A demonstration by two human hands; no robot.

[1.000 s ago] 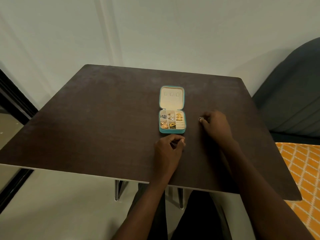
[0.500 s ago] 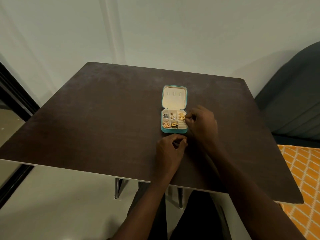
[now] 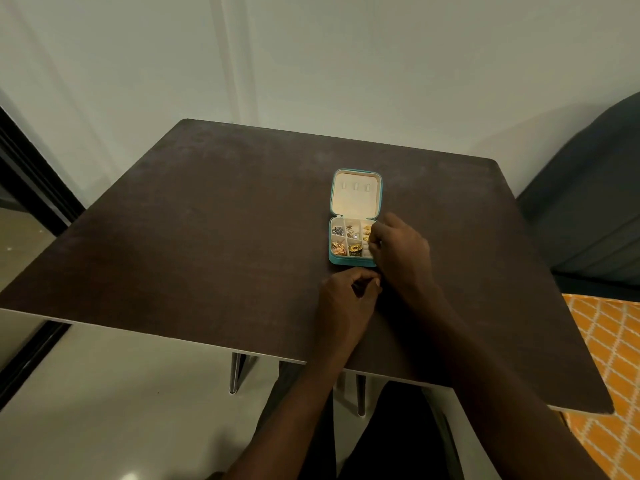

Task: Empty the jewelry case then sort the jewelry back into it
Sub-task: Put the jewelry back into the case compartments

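Your right hand (image 3: 398, 247) reaches into the open case (image 3: 353, 216) mid-counter (image 3: 207, 237), fingers pinched, contents unclear, while your left hand (image 3: 346, 296) rests curled just before it, its grip unreadable.

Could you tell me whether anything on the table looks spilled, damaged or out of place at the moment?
Nothing stands out. The teal jewelry case lies open and flat on the dark table, jewelry within its compartments. The right hand reaches over its right side; the left hand rests curled just before it.
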